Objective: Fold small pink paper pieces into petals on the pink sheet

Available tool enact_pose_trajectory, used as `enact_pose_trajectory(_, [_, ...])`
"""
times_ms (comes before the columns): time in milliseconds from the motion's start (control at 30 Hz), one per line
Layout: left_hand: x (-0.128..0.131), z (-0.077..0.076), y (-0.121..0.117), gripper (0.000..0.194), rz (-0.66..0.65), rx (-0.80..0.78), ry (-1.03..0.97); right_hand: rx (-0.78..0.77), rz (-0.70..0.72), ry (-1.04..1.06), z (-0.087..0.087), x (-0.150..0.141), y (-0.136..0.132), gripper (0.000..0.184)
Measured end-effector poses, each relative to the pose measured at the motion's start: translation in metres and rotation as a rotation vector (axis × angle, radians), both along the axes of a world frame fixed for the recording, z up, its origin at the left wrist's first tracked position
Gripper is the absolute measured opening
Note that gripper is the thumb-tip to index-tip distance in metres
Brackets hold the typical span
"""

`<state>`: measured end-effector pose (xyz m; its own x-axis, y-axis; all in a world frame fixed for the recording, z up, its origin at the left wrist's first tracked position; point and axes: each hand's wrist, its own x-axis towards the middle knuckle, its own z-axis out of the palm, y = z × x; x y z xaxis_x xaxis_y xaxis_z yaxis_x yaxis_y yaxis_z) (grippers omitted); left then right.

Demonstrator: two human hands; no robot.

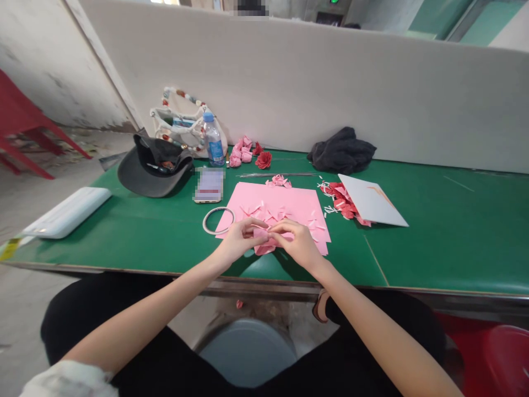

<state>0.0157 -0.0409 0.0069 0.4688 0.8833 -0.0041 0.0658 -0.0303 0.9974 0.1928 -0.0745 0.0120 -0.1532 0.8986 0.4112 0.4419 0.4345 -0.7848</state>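
My left hand [243,237] and my right hand [295,240] meet over the near edge of a stack of pink paper sheets [297,199]. Both pinch a small pink paper piece [261,235] between thumbs and fingertips; its exact shape is partly hidden by the fingers. Just below the hands lies another folded pink piece [265,250]. Several pink paper petals [283,213] are scattered on the sheets beyond my fingers. A roll of tape [205,221] rests at the left, overlapping the sheets' edge.
On the green table [450,231], red and pink paper petals [345,199] lie partly under a white card [376,204]. At the back are a black cloth [343,151], finished paper flowers [263,160], a bottle [214,143] and a bag. A black cap [155,171], phone [209,184] and white power bank [68,212] sit left.
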Motion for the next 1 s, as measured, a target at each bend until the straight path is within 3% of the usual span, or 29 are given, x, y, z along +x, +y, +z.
enact_pose_trajectory(133, [0.000,0.005,0.000,0.035,0.005,0.002,0.021,-0.061,0.029,0.014,0.004,0.006,0.002,0.009])
enact_pose_trajectory(267, [0.000,0.006,0.000,0.036,-0.001,-0.006,0.016,-0.020,0.048,-0.042,0.007,0.009,0.001,0.010])
enact_pose_trajectory(733, [-0.002,-0.008,0.005,0.033,-0.049,0.019,0.013,0.059,0.101,-0.226,0.005,0.010,0.001,0.012])
enact_pose_trajectory(1000, [-0.002,-0.005,0.004,0.033,-0.054,0.043,0.043,0.012,0.122,-0.171,0.009,0.011,0.001,0.016])
